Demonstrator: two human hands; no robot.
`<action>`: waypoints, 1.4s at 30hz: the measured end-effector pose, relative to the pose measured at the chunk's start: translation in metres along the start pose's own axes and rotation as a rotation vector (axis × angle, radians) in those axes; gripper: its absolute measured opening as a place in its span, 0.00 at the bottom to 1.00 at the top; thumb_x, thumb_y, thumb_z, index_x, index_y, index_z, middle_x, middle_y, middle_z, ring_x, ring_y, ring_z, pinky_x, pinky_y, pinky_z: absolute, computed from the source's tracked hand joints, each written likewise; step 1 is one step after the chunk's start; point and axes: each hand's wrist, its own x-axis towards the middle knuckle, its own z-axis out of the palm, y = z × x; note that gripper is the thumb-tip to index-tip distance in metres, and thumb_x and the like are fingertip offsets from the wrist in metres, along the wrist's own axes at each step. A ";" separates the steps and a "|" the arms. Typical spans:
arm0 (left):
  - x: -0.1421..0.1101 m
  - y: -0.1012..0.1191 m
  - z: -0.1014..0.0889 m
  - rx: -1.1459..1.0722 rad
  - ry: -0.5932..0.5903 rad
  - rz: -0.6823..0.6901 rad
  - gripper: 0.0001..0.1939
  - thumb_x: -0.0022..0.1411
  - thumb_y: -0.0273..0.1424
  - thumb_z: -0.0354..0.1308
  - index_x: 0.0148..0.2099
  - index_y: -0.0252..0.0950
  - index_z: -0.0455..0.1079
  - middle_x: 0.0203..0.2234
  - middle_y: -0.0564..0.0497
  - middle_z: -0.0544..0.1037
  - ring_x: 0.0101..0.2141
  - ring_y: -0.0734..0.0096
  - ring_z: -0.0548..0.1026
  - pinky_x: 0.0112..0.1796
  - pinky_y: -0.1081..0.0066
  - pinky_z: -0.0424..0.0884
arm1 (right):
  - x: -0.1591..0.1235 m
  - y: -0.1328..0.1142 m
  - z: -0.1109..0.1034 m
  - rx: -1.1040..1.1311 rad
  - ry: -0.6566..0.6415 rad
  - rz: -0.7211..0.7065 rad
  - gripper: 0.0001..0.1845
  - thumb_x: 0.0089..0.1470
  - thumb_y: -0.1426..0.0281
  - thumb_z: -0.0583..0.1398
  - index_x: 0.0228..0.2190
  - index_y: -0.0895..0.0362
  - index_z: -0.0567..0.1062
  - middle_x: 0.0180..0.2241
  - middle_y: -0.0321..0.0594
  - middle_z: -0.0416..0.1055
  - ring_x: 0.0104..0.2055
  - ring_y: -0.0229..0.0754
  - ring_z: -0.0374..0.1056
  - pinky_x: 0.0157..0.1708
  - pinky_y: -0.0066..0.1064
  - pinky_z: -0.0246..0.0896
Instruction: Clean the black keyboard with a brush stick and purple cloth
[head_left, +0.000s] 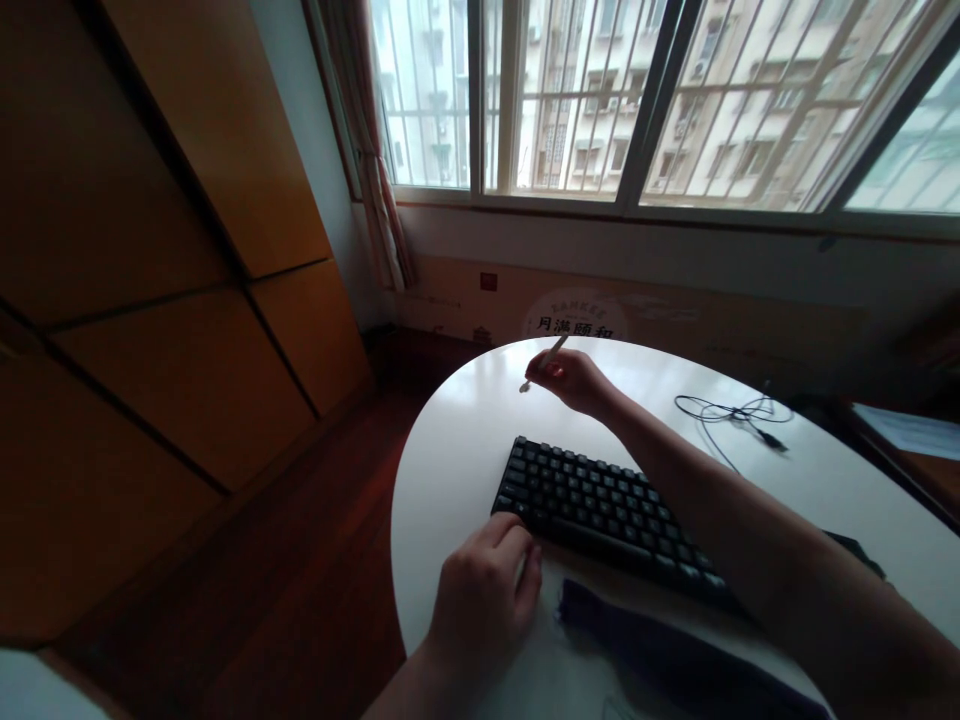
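Note:
A black keyboard lies at a slant on the white round table. My left hand rests at its near left corner, fingers curled in and touching the edge there; the fingertips are partly hidden. Beyond the keyboard, near the table's far edge, my right hand is closed around a slim white stick. The stick is tilted, its small pale tip pointing down and left; whether the tip touches the table I cannot tell. My right forearm covers the keyboard's right part.
A dark purple cloth lies in front of the keyboard. To the right is a coiled black cable. Wooden cabinets stand at the left; a barred window and a curtain are behind the table.

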 end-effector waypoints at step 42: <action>0.201 -0.054 0.036 -0.205 0.159 0.140 0.10 0.62 0.30 0.54 0.31 0.37 0.74 0.27 0.53 0.77 0.28 0.71 0.71 0.33 0.71 0.66 | -0.193 -0.098 -0.002 0.026 -0.480 0.022 0.26 0.55 0.76 0.50 0.55 0.55 0.70 0.43 0.44 0.68 0.42 0.35 0.64 0.43 0.26 0.62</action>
